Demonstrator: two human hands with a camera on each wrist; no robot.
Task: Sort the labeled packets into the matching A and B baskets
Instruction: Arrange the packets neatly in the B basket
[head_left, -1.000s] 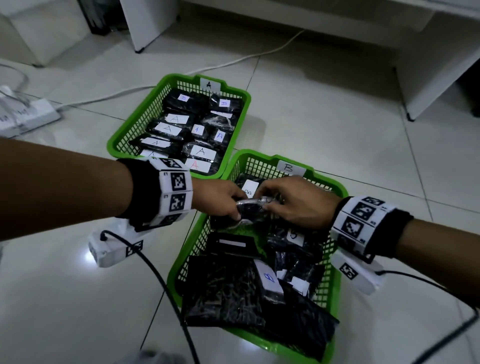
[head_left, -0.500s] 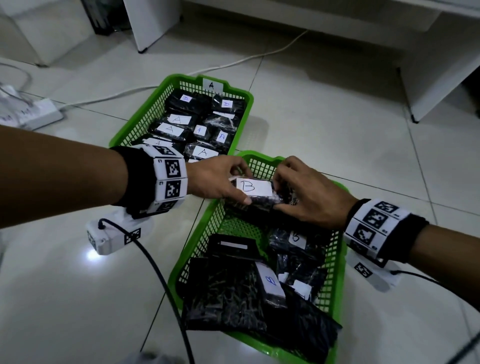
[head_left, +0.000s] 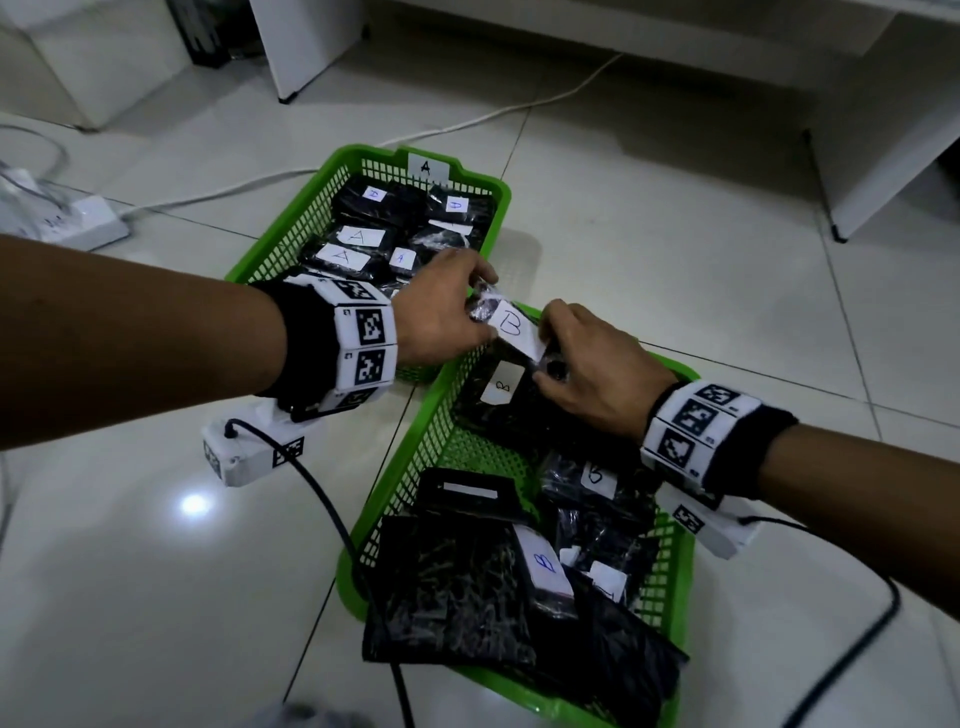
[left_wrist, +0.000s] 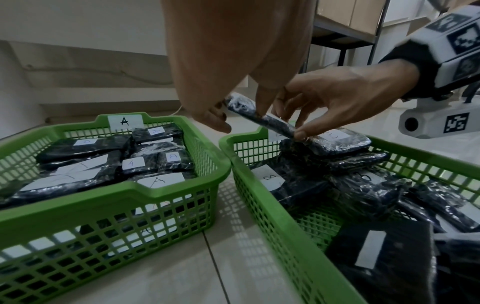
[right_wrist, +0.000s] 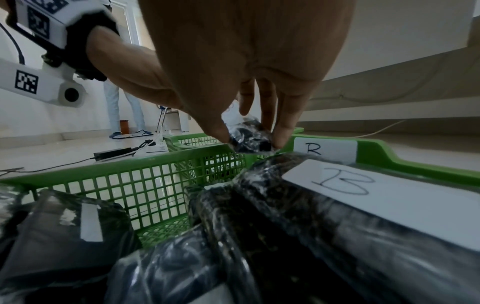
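L hand (head_left: 441, 312) & R hand (head_left: 587, 374) pinch B packet (head_left: 511, 330), tilted.

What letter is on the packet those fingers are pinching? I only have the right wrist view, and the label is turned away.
Observer: The head view shows a B on the held packet.
Operator: Is the other hand on it too?
Observer: Yes. The left hand pinches its far end, and the right hand holds the near end.
Operator: What is in the basket behind?
Observer: The left wrist view shows that it is the A basket; the labels I can read on its packets say A.
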